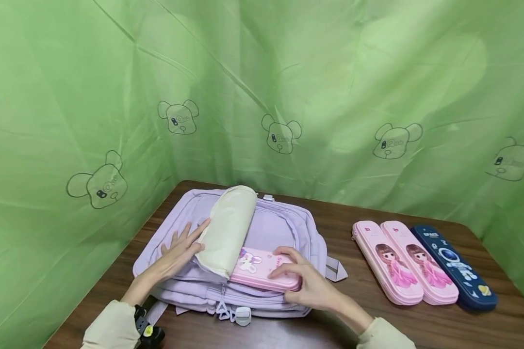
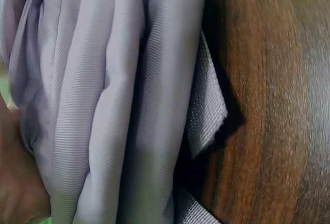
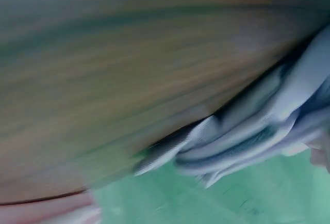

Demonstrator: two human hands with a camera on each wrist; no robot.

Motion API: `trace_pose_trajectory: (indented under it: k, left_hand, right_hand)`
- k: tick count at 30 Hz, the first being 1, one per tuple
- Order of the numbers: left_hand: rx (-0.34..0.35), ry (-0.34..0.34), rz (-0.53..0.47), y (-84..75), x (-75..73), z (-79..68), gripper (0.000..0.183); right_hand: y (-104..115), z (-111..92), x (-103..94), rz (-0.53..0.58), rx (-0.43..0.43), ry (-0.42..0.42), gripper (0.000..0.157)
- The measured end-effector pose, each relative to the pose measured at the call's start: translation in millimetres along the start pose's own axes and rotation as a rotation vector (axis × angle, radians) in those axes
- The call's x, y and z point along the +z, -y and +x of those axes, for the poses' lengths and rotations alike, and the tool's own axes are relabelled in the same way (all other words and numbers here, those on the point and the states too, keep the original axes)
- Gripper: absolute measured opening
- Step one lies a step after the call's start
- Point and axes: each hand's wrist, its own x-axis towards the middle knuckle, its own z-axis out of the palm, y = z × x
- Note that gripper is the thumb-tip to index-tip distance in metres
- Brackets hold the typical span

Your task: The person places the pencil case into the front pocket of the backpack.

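Note:
A lilac backpack [image 1: 270, 220] lies flat on the table, its front pocket folded back to show a cream lining [image 1: 231, 225]. My left hand [image 1: 176, 252] rests on the bag's left side with fingers spread, index finger and thumb against the lining's edge. The left wrist view shows that hand [image 2: 23, 177] beside the bag's layered side. A pink pencil case [image 1: 262, 269] with a white bunny lies partly in the pocket, its left end hidden under the lining. My right hand [image 1: 307, 281] grips its right end, fingers over the top and thumb at the near edge.
On the table's right lie two pink pencil cases [image 1: 382, 261] with a doll-like girl and a navy astronaut case [image 1: 456, 269], side by side. Zip pulls [image 1: 222, 310] and a buckle [image 1: 243, 316] hang at the bag's near edge. Green curtains [image 1: 332, 97] enclose the table.

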Motion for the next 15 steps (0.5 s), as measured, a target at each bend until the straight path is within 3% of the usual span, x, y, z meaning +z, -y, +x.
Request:
trace_pose_trajectory:
  k: [5, 8, 12, 15]
  left_hand:
    - [0.007, -0.006, 0.0, 3.1, -1.9, -2.0, 0.058]
    - [0.008, -0.003, 0.001, 2.8, -2.5, -2.2, 0.057]
    - [0.014, -0.029, 0.039, 0.4, -3.1, -3.2, 0.056]
    - [0.013, -0.051, 0.08, -1.5, -3.3, -4.6, 0.056]
  right_hand:
    - [4, 8, 10.3, -0.025, -0.004, 0.049, 0.052]
    - [10, 1, 0.0, -0.157, 0.011, 0.038, 0.054]
    - [15, -12, -16.6, -0.327, 0.032, -0.049, 0.056]
    - [16, -18, -21.6, -0.374, 0.053, -0.053, 0.053]
